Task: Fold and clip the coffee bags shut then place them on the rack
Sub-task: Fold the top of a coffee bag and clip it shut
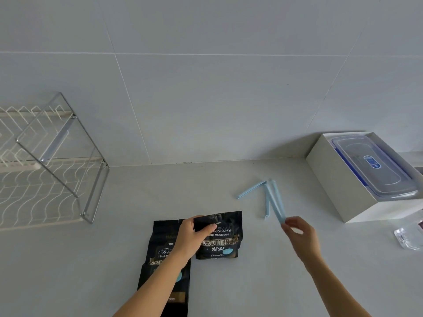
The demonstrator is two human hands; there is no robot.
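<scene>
Two black coffee bags lie on the grey counter. The right bag (pixel 223 242) has its top folded down, and my left hand (pixel 194 236) pinches that fold at its left corner. The left bag (pixel 163 266) lies flat under my left forearm. My right hand (pixel 299 234) grips the near end of a long light-blue sealing clip (pixel 278 202). A second blue clip (pixel 258 192), spread open in a V, rests on the counter just beyond. The wire rack (pixel 45 170) stands at the far left against the tiled wall.
A white box (pixel 338 186) holding a clear lidded container (pixel 375 168) with blue latches sits at the right. A crumpled clear plastic wrapper (pixel 409 236) lies at the right edge. The tiled wall closes off the back of the counter.
</scene>
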